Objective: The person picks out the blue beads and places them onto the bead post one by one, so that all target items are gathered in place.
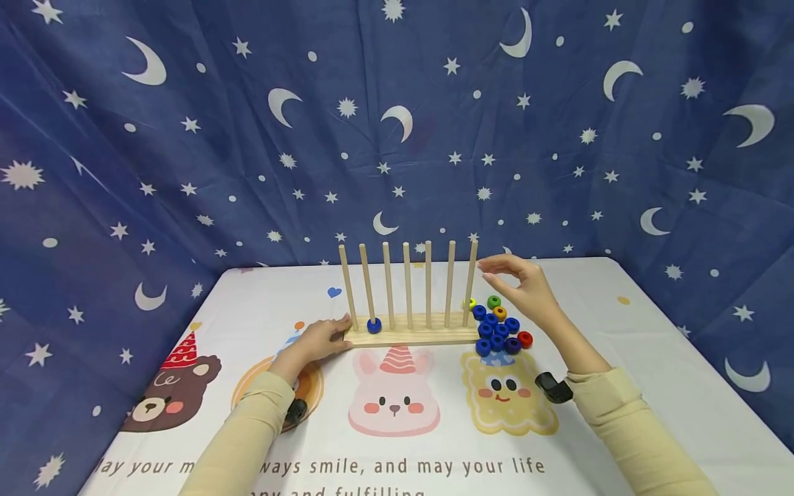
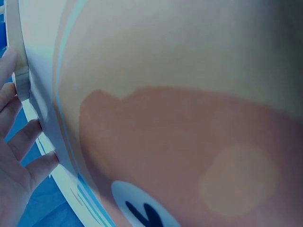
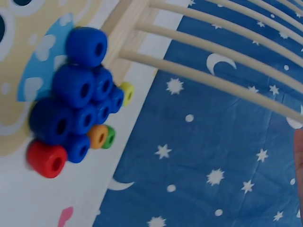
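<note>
A wooden peg rack (image 1: 412,335) with several upright pegs stands on the table. One blue bead (image 1: 374,326) sits at the foot of its second peg from the left. My left hand (image 1: 318,340) holds the left end of the rack's base, thumb at the front and a finger toward the back. Beside the top of the rightmost peg, my right hand (image 1: 524,286) is raised with its fingers apart from the thumb; no bead shows between them. Only a sliver of that hand enters the right wrist view.
Against the rack's right end lies a cluster of beads, mostly blue (image 3: 73,86), with a red bead (image 1: 524,339), an orange bead (image 3: 98,136), a green bead (image 1: 493,302) and a yellow bead (image 3: 127,93). A blue star-and-moon curtain (image 1: 397,172) hangs behind the printed tablecloth (image 1: 298,282).
</note>
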A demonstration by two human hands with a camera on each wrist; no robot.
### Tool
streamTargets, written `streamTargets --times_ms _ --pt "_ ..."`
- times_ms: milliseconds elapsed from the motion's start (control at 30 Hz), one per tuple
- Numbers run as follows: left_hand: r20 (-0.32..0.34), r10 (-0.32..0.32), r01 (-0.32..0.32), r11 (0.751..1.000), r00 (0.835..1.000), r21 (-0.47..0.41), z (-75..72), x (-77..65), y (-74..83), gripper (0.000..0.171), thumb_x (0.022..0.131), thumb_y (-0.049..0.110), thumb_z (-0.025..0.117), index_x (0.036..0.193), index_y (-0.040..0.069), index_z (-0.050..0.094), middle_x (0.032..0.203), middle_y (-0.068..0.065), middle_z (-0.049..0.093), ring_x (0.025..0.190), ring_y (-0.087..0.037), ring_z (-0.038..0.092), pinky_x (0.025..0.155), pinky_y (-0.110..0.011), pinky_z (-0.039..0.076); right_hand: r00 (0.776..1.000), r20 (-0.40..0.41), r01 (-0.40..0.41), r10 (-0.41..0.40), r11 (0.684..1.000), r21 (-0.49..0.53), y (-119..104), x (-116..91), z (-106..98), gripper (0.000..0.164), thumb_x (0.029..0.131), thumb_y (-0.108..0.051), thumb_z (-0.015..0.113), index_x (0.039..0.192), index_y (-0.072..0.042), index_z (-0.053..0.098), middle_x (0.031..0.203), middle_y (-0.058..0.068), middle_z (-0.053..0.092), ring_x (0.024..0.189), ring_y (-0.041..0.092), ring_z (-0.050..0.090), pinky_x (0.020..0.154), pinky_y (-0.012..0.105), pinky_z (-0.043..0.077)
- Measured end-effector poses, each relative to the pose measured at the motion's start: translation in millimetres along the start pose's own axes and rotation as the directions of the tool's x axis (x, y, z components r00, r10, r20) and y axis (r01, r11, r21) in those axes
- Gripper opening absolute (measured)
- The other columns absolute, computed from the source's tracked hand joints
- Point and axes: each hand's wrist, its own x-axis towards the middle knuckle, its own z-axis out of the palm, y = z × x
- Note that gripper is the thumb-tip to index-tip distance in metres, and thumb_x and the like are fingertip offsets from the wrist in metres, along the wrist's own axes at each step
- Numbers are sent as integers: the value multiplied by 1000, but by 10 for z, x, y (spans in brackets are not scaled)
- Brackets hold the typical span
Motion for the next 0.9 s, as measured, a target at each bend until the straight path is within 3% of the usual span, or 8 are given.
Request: streamTargets --times_ms 100,333,467,567,733,900 --pt "-4 5 -5 1000 1000 -3 9 7 9 57 87 25 66 134 -2 48 140 -19 45 125 -45 46 105 -53 37 1000 0 -12 12 1000 -20 74 -52 -34 18 86 5 62 103 9 65 99 24 69 87 8 64 87 6 44" --pt "1 19 -19 1000 1000 15 1 5 19 55 87 25 66 132 -2 50 139 -20 46 123 -45 47 103 -53 38 999 17 -41 41 999 -6 286 -158 -94 21 86 0 64 106 5 65 99 23 68 89 0 64 83 5 46" --pt "-13 32 -31 999 999 19 -26 7 4 55 87 24 66 132 -3 50 138 -21 47 122 -45 48 102 -53 39 998 43 -54 55 998 -22 369 -169 -116 21 86 -2 65 107 5 65 101 22 68 89 5 65 83 8 48" --pt "-11 33 -33 999 999 16 -38 5 -15 56 87 24 66 132 -3 49 138 -21 47 122 -45 48 102 -53 39 994 72 -76 82 994 -79 406 -178 -127 24 85 3 65 108 5 64 103 22 69 89 14 66 82 18 53" --pt "3 11 -11 1000 1000 13 -35 2 -33 57 86 26 67 133 -2 49 139 -18 47 121 -44 49 101 -52 40 980 141 -122 141 983 -139 309 -223 -174 27 85 8 61 112 12 60 108 28 65 94 37 63 83 48 52" --pt "7 18 -18 1000 1000 10 -19 13 -41 56 87 26 67 133 0 50 139 -17 46 121 -43 50 101 -51 41 961 187 -175 206 970 -171 263 -292 -252 28 87 6 60 114 14 58 112 31 62 97 44 59 85 55 49"
